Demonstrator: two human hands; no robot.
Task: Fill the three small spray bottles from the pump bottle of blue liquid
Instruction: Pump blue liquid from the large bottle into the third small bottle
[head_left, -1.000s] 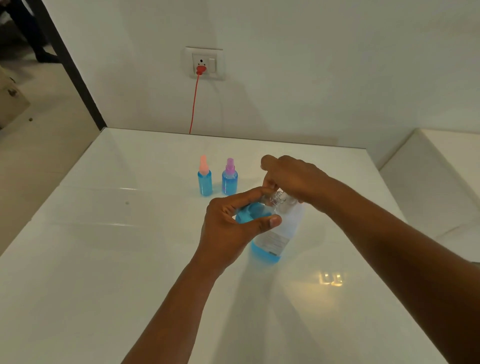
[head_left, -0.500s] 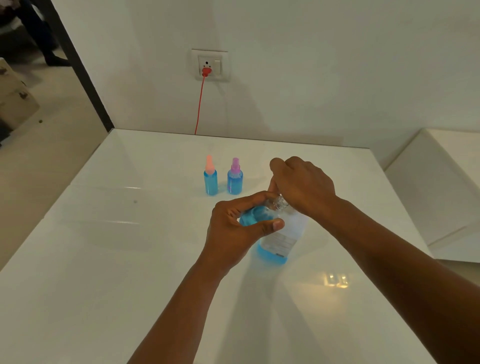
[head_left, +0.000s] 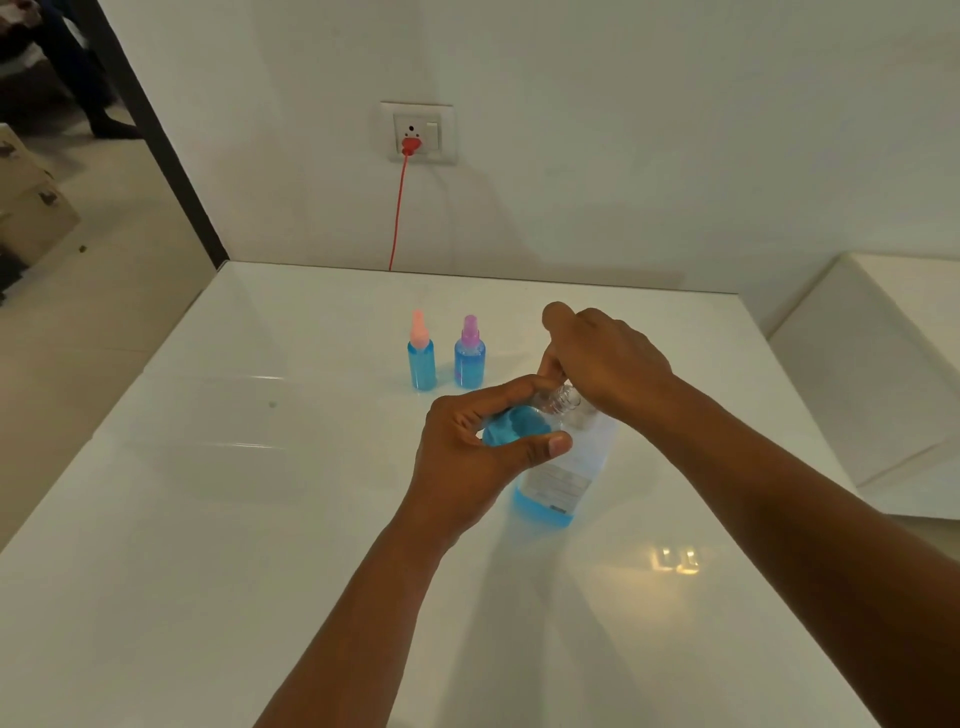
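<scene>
The big white bench (head_left: 218, 519) has lots of bare room on the left and near side. Its far edge meets the wall, and its right edge drops off close to the hands.

The pump bottle (head_left: 561, 483) stands in the middle with a little blue liquid at its bottom. The right hand (head_left: 608, 364) curls over its top; I think it is working the top, but what it holds is hidden.

The left hand (head_left: 467, 447) wraps around a small spray bottle (head_left: 514, 426), tipped against the big bottle's neck, likely to catch the liquid.

Two more small bottles, one with a peach cap (head_left: 422, 358) and one with a purple cap (head_left: 469, 356), stand side by side farther back, both blue inside, safely out of the way.
</scene>
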